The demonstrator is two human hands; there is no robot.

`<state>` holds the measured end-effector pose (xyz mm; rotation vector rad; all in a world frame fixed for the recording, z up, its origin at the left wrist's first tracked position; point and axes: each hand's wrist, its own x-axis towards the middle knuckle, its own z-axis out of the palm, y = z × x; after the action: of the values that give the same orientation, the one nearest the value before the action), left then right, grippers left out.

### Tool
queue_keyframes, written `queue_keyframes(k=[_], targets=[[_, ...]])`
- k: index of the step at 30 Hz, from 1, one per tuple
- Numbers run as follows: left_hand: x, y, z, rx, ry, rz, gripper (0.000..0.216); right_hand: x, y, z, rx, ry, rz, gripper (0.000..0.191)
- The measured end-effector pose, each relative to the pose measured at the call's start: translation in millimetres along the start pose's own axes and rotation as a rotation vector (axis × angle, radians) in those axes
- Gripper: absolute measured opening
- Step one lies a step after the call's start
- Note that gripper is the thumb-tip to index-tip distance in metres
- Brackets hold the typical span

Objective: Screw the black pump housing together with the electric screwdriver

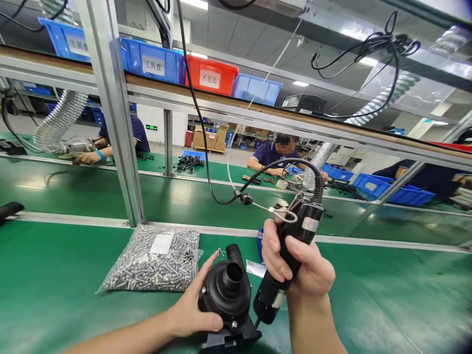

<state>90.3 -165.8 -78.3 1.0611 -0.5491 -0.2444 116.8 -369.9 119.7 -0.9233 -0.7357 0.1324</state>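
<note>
The left hand (191, 309) comes in from the near left, forearm low over the table (55, 285), its grip clamped around the left side of a black pump housing (226, 290), thumb stretched up along the rim. The housing sits at the near middle of the table on a flat black base; it is matte moulded plastic, round, with a short open pipe standing from its top and another stub pointing far.

The right hand (295, 265) rises upright from the near right, its grip wrapped tight on a black electric screwdriver (287, 260), a tilted cylinder with its tip down just beside the housing's right edge. A curling black cable leaves its far end.

Left of the housing lies a clear plastic bag of silver screws (155, 258) with a white label, too small to read. On the far overhead shelf, a blue bin (153, 64) reads 工具盒 and a red bin (212, 76) reads 不良品.
</note>
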Motion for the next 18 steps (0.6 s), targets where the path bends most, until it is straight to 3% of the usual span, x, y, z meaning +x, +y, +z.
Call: queue_keyframes(k=[4, 7, 9, 13, 18], targets=[[-9, 1, -2, 0.124, 0.037, 0.037, 0.135, 2, 17, 8, 0.156, -0.064, -0.030, 0.023], [-19, 14, 4, 0.573, 0.227, 0.319, 0.110, 10, 31, 3, 0.397, -0.166, -0.081, 0.024], [-23, 27, 14, 0.720, 0.282, 0.416, 0.088, 13, 40, 3, 0.535, -0.244, -0.122, 0.024], [-18, 53, 45, 0.524, 0.119, 0.138, 0.050, 9, 58, 20, 0.661, -0.338, -0.163, 0.029], [-11, 82, 70, 0.283, -0.031, -0.134, 0.066, -4, 76, 42, 0.697, -0.366, -0.100, 0.032]])
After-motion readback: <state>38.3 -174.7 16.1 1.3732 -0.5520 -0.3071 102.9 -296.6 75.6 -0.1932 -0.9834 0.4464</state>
